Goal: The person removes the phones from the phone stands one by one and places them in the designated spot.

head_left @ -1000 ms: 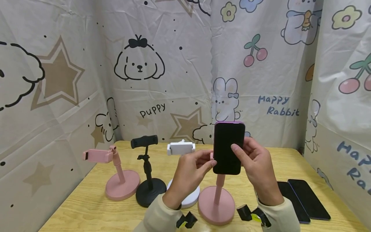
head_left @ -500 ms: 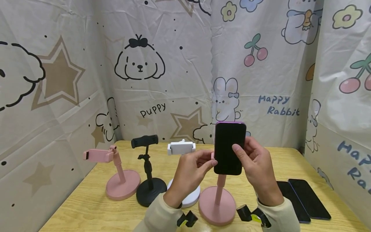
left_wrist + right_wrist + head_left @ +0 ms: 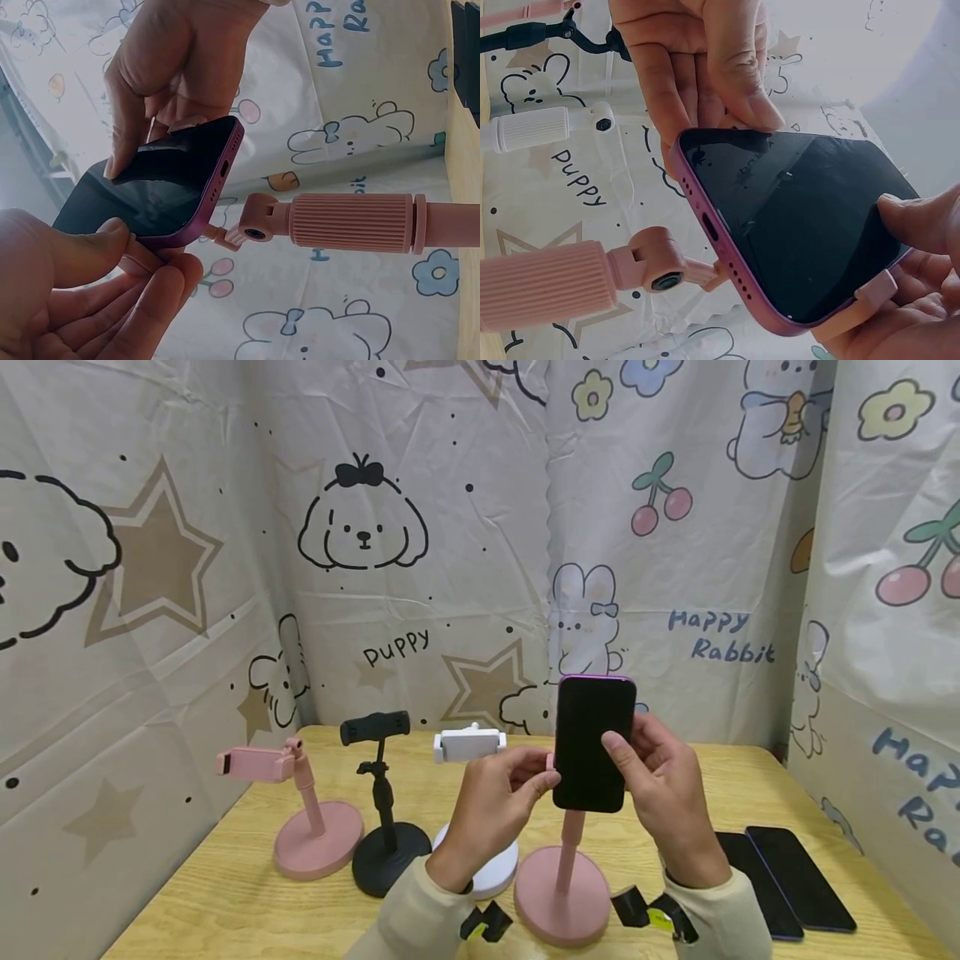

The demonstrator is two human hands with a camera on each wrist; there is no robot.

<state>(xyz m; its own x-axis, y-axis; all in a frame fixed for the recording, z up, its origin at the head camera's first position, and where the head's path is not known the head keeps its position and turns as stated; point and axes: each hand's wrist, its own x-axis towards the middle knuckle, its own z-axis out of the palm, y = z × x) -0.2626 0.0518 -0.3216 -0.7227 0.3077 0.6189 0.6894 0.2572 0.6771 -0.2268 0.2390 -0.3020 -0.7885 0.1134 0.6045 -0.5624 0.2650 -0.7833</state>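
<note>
A smartphone [image 3: 595,743] with a purple edge and a dark screen stands upright in the clamp [image 3: 876,291] of a pink phone stand [image 3: 562,897]. My left hand [image 3: 491,814] pinches the clamp's left side between thumb and fingers, beside the phone's edge. On the other side, my right hand [image 3: 671,802] holds the phone, its thumb pressed on the screen and its fingers behind. The clamp's right jaw shows at the phone's edge in the right wrist view. Most of the clamp's back is hidden by the phone. The pink ball joint [image 3: 259,217] sits below the phone.
To the left stand another pink phone stand [image 3: 318,842], a black one [image 3: 390,860] and a white one [image 3: 470,745], partly behind my left arm. Two dark phones [image 3: 801,877] lie at the right of the wooden table [image 3: 195,902]. Printed curtains [image 3: 465,568] enclose the table.
Both hands keep their hold on the clamp and the phone, with only a very slight shift of the phone. The camera view moves a little.
</note>
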